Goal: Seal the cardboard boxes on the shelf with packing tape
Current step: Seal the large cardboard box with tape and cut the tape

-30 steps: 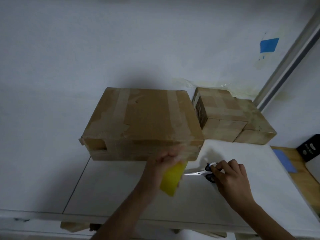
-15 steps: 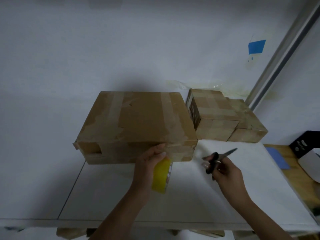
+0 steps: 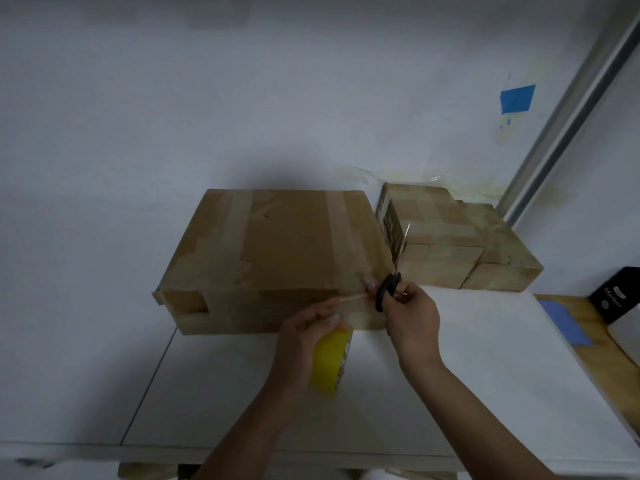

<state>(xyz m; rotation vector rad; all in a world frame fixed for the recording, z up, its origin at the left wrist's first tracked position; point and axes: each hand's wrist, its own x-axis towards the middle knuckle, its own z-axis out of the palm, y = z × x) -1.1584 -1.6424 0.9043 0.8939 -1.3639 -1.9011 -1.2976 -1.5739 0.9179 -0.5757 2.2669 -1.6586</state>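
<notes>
- White shelf surface (image 3: 485, 358): carries both sets of cartons, against the wall.
- Large flat brown cardboard box (image 3: 277, 244): sits at the left, with tape bands already across its top. The work site is its front face near the right corner.
- Stack of smaller taped cardboard boxes (image 3: 450, 237): just beside it, to the right.
- Left hand (image 3: 304, 341): fingers curled round the yellow roll of packing tape (image 3: 329, 365), with a thin strip of tape (image 3: 349, 298) drawn taut toward the box front.
- Right hand (image 3: 412, 317): grips the black-handled scissors (image 3: 388, 289), blades pointing away. Whether they are parted cannot be told.
- Assessment: strip appears laid and the cut is pending. The next move calls for bringing the blades across the strip close to the roll.
</notes>
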